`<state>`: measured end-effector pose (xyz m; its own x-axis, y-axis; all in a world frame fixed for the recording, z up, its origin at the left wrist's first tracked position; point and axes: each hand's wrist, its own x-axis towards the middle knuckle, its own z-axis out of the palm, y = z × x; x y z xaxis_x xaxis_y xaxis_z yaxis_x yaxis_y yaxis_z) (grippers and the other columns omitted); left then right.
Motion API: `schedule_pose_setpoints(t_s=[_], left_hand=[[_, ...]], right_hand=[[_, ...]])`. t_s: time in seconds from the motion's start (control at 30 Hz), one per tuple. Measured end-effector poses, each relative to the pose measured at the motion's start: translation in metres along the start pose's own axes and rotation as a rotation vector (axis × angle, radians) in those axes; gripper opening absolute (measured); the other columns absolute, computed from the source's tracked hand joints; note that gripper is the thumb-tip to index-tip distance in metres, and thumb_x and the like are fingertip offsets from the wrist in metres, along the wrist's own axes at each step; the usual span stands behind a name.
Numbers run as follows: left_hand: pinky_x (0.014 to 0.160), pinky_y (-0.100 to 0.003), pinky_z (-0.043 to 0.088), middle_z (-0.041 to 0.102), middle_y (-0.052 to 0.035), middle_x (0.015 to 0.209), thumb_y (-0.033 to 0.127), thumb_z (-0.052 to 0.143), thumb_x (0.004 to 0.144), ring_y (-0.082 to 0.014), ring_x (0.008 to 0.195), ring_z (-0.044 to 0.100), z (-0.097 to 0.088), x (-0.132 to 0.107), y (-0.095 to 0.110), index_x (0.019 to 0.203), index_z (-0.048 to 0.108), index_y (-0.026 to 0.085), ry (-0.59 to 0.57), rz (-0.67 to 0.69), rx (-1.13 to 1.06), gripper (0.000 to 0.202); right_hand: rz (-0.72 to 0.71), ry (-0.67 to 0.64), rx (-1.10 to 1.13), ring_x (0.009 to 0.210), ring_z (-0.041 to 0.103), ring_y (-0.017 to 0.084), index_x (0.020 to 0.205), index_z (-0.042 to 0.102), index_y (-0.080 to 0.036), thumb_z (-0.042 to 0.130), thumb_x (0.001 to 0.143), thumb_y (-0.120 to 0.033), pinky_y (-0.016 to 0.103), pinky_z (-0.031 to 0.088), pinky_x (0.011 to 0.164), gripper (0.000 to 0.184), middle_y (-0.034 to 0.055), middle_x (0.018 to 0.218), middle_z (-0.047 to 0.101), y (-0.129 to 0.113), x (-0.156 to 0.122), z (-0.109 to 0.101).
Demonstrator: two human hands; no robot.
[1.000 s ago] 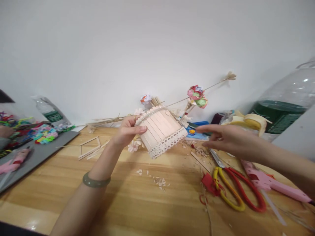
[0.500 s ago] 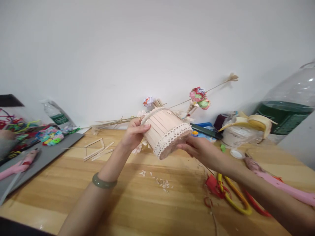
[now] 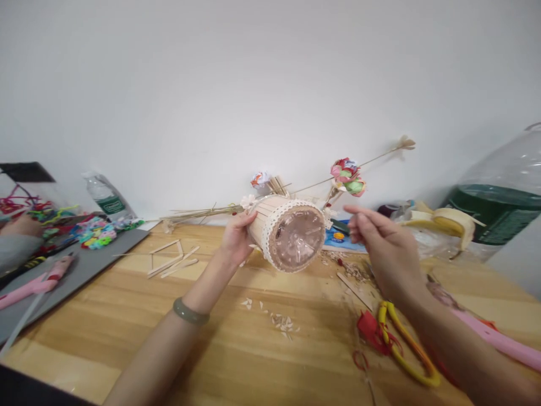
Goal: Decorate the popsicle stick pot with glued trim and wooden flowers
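My left hand (image 3: pixel 237 237) is closed around the near-left side of a small wooden-stick pot (image 3: pixel 261 216), held above the table. The pot is tipped so its clear plastic base (image 3: pixel 299 239) faces me. White lace trim (image 3: pixel 270 248) rings that end. Small pale flowers (image 3: pixel 247 201) show at its other end, mostly hidden. To the right of the pot, clear of it, my right hand (image 3: pixel 386 254) is raised with its fingers loosely bent and one finger stretched toward the pot. Nothing shows in it.
Craft sticks (image 3: pixel 169 259) and wood chips (image 3: pixel 283 322) lie on the table. Yellow-handled scissors (image 3: pixel 408 344) and a pink glue gun (image 3: pixel 499 338) sit right; another glue gun (image 3: pixel 38 285) is left. Paper flowers (image 3: pixel 349 176), a peeled banana (image 3: pixel 452 223) and a large bottle (image 3: pixel 494 197) stand behind.
My right hand has let go of the pot and moved right and upward. The pot has turned so its base faces me. My left hand keeps its hold.
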<state>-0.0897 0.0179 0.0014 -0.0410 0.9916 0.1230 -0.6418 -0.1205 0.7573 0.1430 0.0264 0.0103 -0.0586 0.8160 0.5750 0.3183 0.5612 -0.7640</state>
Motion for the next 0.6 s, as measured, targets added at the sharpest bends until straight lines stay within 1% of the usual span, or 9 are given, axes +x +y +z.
schedule_pose_setpoints(t_s=[0.07, 0.13, 0.2, 0.3, 0.37, 0.43, 0.5, 0.6], left_hand=[[0.065, -0.026, 0.049, 0.068, 0.0000, 0.064, 0.015, 0.059, 0.066, -0.0121, 0.053, 0.060, 0.000, 0.000, -0.004, 0.075, 0.065, 0.013, -0.011, -0.037, -0.021, 0.011], [0.069, -0.027, 0.050, 0.069, -0.0005, 0.065, 0.015, 0.058, 0.067, -0.0129, 0.054, 0.061, 0.000, 0.000, -0.009, 0.078, 0.066, 0.012, -0.028, -0.080, -0.036, 0.014], [0.070, -0.028, 0.050, 0.068, -0.0014, 0.064, 0.014, 0.057, 0.068, -0.0137, 0.055, 0.061, -0.001, -0.001, -0.012, 0.078, 0.066, 0.011, -0.045, -0.127, -0.047, 0.014], [0.063, -0.028, 0.049, 0.068, -0.0030, 0.061, 0.012, 0.055, 0.068, -0.0138, 0.051, 0.060, -0.002, -0.002, -0.016, 0.075, 0.065, 0.010, -0.065, -0.197, -0.057, 0.012], [0.060, -0.027, 0.048, 0.068, -0.0044, 0.061, 0.012, 0.054, 0.069, -0.0146, 0.051, 0.060, -0.002, -0.003, -0.019, 0.076, 0.065, 0.008, -0.074, -0.234, -0.063, 0.013], [0.059, -0.027, 0.048, 0.069, -0.0052, 0.064, 0.012, 0.054, 0.069, -0.0158, 0.054, 0.062, 0.000, -0.003, -0.022, 0.078, 0.066, 0.008, -0.076, -0.253, -0.074, 0.015], [0.058, -0.026, 0.048, 0.070, -0.0046, 0.065, 0.012, 0.054, 0.069, -0.0155, 0.055, 0.063, 0.001, -0.003, -0.024, 0.079, 0.066, 0.008, -0.072, -0.253, -0.087, 0.015], [0.056, -0.023, 0.047, 0.069, -0.0041, 0.062, 0.010, 0.054, 0.069, -0.0142, 0.053, 0.062, 0.001, -0.002, -0.025, 0.079, 0.066, 0.008, -0.059, -0.247, -0.106, 0.016]], right_hand=[[-0.054, -0.069, -0.121, 0.069, 0.052, 0.017, 0.094, 0.057, -0.021, 0.046, 0.081, -0.053, 0.031, 0.040, 0.064, 0.037, 0.0042, 0.081, 0.057, -0.008, -0.005, 0.010], [-0.098, -0.108, -0.234, 0.069, 0.050, 0.020, 0.086, 0.054, -0.020, 0.053, 0.074, -0.059, 0.030, 0.036, 0.061, 0.041, 0.0049, 0.076, 0.055, -0.013, -0.006, 0.017], [-0.139, -0.137, -0.314, 0.065, 0.048, 0.020, 0.073, 0.047, -0.021, 0.054, 0.070, -0.065, 0.029, 0.030, 0.056, 0.044, 0.0036, 0.067, 0.050, -0.015, -0.004, 0.018], [-0.214, -0.215, -0.350, 0.056, 0.043, 0.017, 0.058, 0.038, -0.023, 0.043, 0.074, -0.068, 0.029, 0.025, 0.053, 0.048, 0.0008, 0.055, 0.042, -0.014, -0.001, 0.011], [-0.238, -0.244, -0.334, 0.050, 0.037, 0.015, 0.054, 0.035, -0.023, 0.034, 0.080, -0.065, 0.028, 0.025, 0.052, 0.049, -0.0008, 0.050, 0.037, -0.013, -0.002, 0.007], [-0.223, -0.219, -0.307, 0.047, 0.033, 0.013, 0.053, 0.031, -0.023, 0.028, 0.085, -0.058, 0.028, 0.025, 0.051, 0.048, -0.0022, 0.048, 0.034, -0.010, -0.004, 0.007], [-0.180, -0.149, -0.277, 0.047, 0.031, 0.012, 0.055, 0.029, -0.023, 0.028, 0.088, -0.054, 0.027, 0.025, 0.050, 0.045, -0.0033, 0.049, 0.032, -0.005, -0.007, 0.009], [-0.095, -0.021, -0.217, 0.049, 0.031, 0.012, 0.057, 0.031, -0.023, 0.030, 0.089, -0.054, 0.027, 0.025, 0.049, 0.044, -0.0041, 0.052, 0.032, 0.010, -0.007, 0.010]])
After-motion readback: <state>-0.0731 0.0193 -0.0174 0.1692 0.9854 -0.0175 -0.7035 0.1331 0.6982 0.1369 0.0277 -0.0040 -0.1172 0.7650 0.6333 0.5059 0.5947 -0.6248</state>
